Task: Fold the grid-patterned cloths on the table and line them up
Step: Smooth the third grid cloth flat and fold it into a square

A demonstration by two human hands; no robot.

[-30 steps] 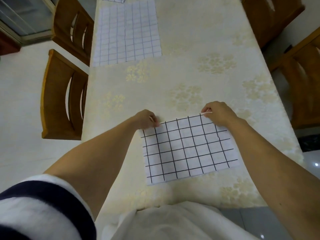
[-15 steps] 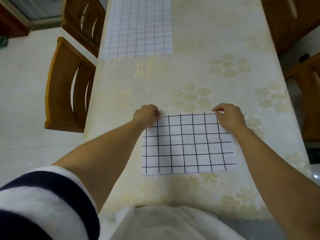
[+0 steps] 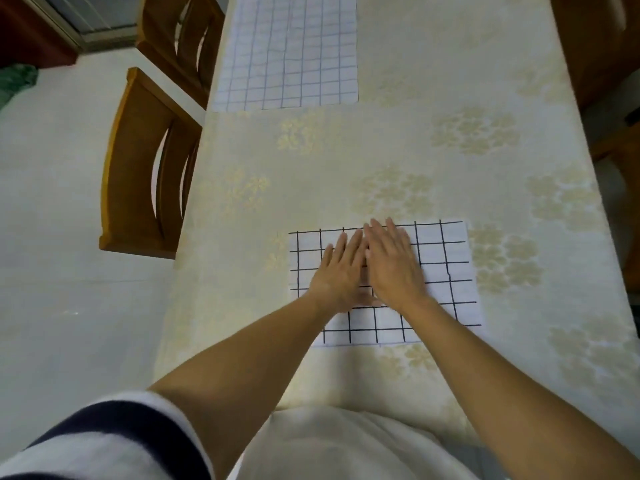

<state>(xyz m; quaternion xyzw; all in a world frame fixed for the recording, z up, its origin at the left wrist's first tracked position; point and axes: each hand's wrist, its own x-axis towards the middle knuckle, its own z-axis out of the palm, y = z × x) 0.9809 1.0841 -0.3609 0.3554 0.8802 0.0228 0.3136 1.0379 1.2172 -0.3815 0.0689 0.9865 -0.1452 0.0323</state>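
No readable text, labels, brands, numbers or signs appear anywhere.

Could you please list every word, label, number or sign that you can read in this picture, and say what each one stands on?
None: no readable text shows anywhere in the view.
The near cloth bears only black grid lines, the far cloth only fainter grid lines, and the table cover only a pale flower pattern.
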